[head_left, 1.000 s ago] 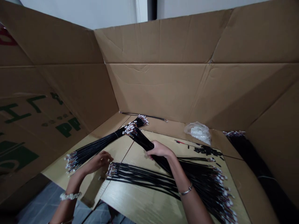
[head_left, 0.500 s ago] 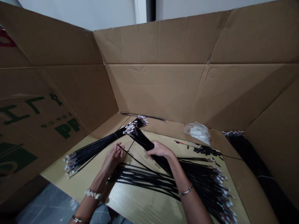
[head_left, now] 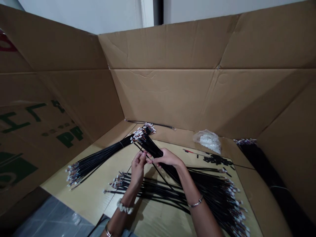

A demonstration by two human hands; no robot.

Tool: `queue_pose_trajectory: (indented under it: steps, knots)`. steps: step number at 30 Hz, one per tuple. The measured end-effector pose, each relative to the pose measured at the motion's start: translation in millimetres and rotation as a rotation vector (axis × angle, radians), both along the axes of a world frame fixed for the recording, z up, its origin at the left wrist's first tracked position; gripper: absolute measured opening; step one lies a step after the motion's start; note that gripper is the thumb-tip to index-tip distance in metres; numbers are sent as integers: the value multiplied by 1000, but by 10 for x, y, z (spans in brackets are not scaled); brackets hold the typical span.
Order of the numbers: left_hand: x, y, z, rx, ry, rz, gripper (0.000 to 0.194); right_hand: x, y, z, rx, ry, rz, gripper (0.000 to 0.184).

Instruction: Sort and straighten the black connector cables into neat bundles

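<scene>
My right hand (head_left: 169, 157) is wrapped around a thick bundle of black cables (head_left: 150, 145), whose white connectors point to the upper left. Close beside it, my left hand (head_left: 138, 166) pinches a single black cable (head_left: 158, 171) between thumb and fingers. That cable's connector end lies near the bundle's connectors. Under my forearms, loose black cables (head_left: 168, 195) spread across the table, with white connectors and coloured wires at both ends. A tied cable bundle (head_left: 101, 156) rests to the left, its far end behind the held bundle.
Cardboard walls (head_left: 160, 95) enclose the table (head_left: 81, 197) at the back and sides. A clear bag of small white pieces (head_left: 207, 141) sits at the back right, near scattered short black pieces (head_left: 217, 159). Another tied cable bundle (head_left: 266, 177) leans at the far right.
My left hand has moved right and up to the bundle, bringing the single cable's end alongside it. My right hand keeps its hold in nearly the same place.
</scene>
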State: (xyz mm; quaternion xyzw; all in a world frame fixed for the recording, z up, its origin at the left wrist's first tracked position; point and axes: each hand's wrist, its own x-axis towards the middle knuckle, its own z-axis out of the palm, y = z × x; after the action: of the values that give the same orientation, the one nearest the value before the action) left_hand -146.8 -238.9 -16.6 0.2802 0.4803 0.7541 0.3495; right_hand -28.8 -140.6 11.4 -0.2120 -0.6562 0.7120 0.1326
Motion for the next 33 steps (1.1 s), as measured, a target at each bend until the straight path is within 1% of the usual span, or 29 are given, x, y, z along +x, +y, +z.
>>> queue_pose_trajectory:
  steps: [5,11,13,15,19,22,23,25,27,28,30,33]
  knots:
    - [87,61,5,75,-19,90,40,23,3,27,31,78,60,35]
    - [161,109,5,85,-124,102,43,-20,21,-23,1,102,71,38]
    - [172,113,10,89,-147,88,43,-33,27,-41,4,98,83,36]
    - [165,110,-2,99,-164,80,42,-35,37,-53,39,81,80,31]
    - [119,111,-76,71,-185,120,38,-15,54,-56,108,25,15,20]
    - [88,144,-88,122,-210,140,41,-12,52,-53,109,16,11,18]
    - [80,165,-64,156,-219,115,45,-17,48,-53,107,14,18,18]
    - [64,224,28,205,-233,5,54,-30,40,-54,101,0,38,16]
    - [53,303,156,209,-259,-116,60,-43,32,-55,103,-27,48,15]
    - [51,347,220,198,-277,-153,59,-47,30,-56,108,-41,45,14]
    - [62,433,327,169,-322,-166,53,-48,30,-55,121,-61,29,13]
    - [113,530,406,165,-353,-88,37,-42,40,-49,132,-66,-6,16]
